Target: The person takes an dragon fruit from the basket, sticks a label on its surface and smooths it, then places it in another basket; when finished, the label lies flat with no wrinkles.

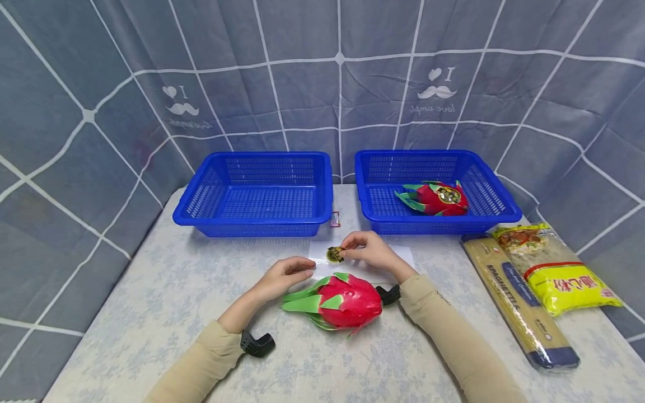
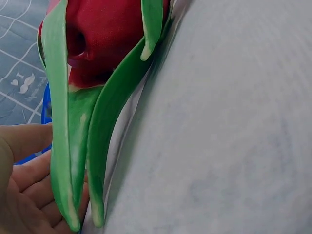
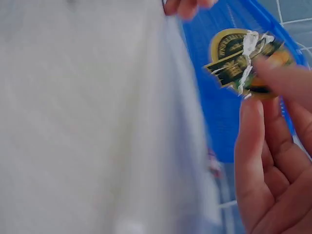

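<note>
Sticker [image 1: 335,255] in right hand [image 1: 372,252], pale floral tablecloth [image 1: 151,308], white-gridded grey curtain [image 1: 302,95]

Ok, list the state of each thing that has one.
Sticker: streaked white
Right grip: pinching sticker
Left grip: relaxed
Near dragon fruit: on its side
Far dragon fruit: on its side, stickered
Left basket: upright
Right basket: upright
Spaghetti packet: lying flat
Yellow packet: lying flat
White sheet: flat
Candy: wrapped
</note>
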Tool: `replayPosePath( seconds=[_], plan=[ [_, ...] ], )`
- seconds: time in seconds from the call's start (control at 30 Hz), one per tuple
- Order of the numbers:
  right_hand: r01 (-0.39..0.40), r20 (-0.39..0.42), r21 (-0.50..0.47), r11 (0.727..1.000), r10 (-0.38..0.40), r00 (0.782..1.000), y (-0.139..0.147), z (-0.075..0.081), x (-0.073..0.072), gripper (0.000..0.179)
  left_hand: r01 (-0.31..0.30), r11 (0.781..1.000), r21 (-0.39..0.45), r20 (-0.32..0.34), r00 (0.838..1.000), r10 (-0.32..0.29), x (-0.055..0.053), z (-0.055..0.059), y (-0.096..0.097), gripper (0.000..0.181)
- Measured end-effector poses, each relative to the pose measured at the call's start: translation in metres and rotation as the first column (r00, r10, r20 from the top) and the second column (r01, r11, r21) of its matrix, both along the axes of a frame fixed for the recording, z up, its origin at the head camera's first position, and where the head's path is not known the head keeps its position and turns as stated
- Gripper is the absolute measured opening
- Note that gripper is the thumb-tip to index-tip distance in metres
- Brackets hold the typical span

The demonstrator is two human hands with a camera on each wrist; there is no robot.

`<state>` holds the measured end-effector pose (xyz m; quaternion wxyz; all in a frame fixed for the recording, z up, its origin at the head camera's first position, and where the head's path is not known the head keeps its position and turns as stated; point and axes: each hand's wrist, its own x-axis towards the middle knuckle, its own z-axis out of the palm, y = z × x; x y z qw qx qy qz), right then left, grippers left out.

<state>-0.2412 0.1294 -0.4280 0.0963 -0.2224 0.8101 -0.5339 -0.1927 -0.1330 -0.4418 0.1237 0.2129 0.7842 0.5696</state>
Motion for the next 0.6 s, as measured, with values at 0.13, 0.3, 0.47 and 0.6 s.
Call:
replayPosePath(
  seconds=[0.13, 0.3, 0.47, 0.6],
  plan=[
    [0.011, 0.040, -0.094, 0.996, -0.007, 0.999, 0.014, 0.023, 0.015, 0.016, -0.094, 0.995, 0.037, -0.111, 0.989, 0.098, 0.008, 0.008, 0.008, 0.026],
    [-0.060, 0.089, -0.136, 0.989, 0.072, 0.993, 0.026, 0.048, 0.046, 0.018, 0.017, 0.997, 0.070, -0.308, 0.951, 0.005, 0.028, 0.027, 0.022, 0.029],
    [-0.149, 0.115, -0.111, 0.983, 0.161, 0.980, 0.029, 0.057, 0.076, 0.019, 0.108, 0.994, -0.035, -0.336, 0.935, -0.114, 0.043, 0.036, 0.033, 0.047],
    [-0.162, 0.114, -0.096, 0.982, 0.173, 0.978, 0.028, 0.053, 0.089, 0.018, 0.120, 0.991, -0.057, -0.267, 0.955, -0.131, 0.045, 0.031, 0.035, 0.048]
  ],
)
